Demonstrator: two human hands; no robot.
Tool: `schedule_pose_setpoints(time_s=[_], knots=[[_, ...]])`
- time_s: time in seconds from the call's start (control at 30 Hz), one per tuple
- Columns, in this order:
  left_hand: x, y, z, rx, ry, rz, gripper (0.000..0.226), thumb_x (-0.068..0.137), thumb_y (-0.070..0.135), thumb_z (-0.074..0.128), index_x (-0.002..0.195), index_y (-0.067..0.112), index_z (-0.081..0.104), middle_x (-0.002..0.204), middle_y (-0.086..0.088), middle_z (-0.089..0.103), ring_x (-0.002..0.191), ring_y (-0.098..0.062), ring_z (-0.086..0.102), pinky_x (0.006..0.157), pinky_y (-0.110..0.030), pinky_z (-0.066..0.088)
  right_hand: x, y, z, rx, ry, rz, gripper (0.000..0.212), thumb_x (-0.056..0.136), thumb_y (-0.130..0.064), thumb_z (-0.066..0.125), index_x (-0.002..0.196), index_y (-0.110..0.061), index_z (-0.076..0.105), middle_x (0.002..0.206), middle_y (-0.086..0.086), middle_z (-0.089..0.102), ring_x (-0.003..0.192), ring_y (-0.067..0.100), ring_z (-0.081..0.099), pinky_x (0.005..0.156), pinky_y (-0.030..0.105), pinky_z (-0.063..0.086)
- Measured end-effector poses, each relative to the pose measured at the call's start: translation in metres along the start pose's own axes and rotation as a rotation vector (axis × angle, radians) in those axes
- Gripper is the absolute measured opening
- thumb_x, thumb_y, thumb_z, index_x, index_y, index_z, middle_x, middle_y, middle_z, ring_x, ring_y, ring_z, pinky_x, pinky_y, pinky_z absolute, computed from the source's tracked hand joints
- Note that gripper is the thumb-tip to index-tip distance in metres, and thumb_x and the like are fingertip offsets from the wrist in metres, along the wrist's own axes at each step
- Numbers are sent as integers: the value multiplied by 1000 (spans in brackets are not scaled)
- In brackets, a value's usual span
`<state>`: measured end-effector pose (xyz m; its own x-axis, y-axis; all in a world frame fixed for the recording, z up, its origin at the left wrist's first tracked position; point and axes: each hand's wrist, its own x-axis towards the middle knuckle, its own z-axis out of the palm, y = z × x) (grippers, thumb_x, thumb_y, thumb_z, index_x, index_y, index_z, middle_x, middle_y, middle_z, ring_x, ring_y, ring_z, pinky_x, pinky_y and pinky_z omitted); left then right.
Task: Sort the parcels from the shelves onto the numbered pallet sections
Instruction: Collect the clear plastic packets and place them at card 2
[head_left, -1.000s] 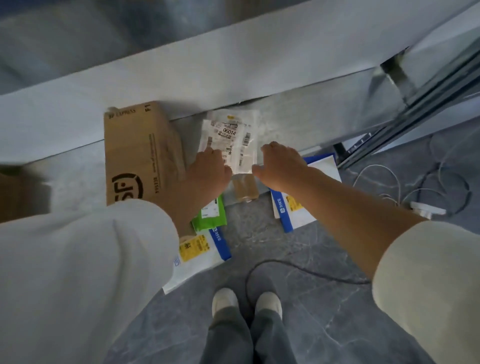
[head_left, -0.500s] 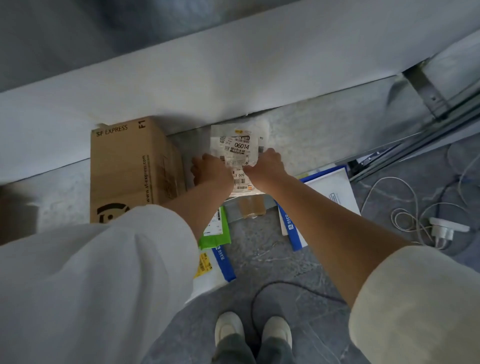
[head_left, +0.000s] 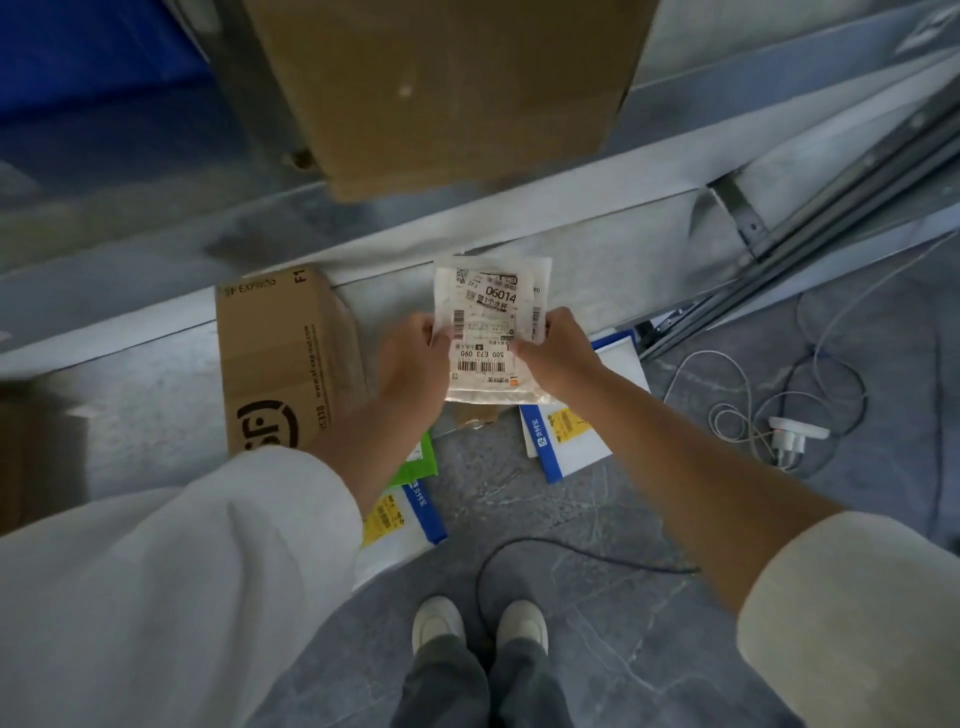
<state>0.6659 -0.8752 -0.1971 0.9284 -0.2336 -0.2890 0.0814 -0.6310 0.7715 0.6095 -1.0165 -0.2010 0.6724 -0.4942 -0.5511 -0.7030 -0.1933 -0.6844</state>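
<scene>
Head view, two hands (head_left: 415, 364) (head_left: 558, 353), one parcel (head_left: 491, 332)

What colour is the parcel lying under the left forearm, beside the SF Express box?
Bright green parcel, with a white label; head view, mostly covered by the left forearm.

Big cardboard box (head_left: 447, 88) cut off at top edge. Green mailer (head_left: 415, 457) mostly hidden under left forearm. Label fine print unreadable.
</scene>
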Motion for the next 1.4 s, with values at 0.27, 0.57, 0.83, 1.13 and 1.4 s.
schedule_pose_setpoints(time_s=[0.27,0.57,0.83,1.13,1.4], knots=[[-74,35,-43,-139,-88,29,22,96,18,55,97,0,68,90,-16,71,82,-29,70,71,-41,59,-88,-9,-37,22,-6,-43,28,95,-23,57,117,-13,43,102,-5,56,74,-2,52,51,12,40],[-214,64,-65,-285,12,-85,16,92,22,62,101,13,72,85,-1,73,73,-13,68,70,-31,59,-227,11,-90,-41,-47,-183,20,94,-25,59,108,-21,45,93,-13,58,83,7,59,59,16,46],[-383,101,-78,-441,147,-60,10,89,24,67,90,30,74,72,24,70,68,7,66,56,-7,49,-373,50,-155,-13,-105,-260,30,92,-32,62,114,-19,47,107,-3,62,94,15,64,80,40,57],[-533,102,-134,-523,334,-30,8,88,27,68,85,31,73,76,19,72,68,8,66,54,-5,46,-507,43,-156,-45,-154,-515,20,94,-31,59,107,-22,47,94,-17,61,81,-6,59,53,7,45],[-628,61,-191,-647,444,-43,7,87,27,70,87,21,75,84,8,75,78,-7,71,64,-14,53,-593,21,-115,-124,-306,-607,26,92,-34,61,112,-23,49,109,-6,63,97,10,66,69,24,56]])
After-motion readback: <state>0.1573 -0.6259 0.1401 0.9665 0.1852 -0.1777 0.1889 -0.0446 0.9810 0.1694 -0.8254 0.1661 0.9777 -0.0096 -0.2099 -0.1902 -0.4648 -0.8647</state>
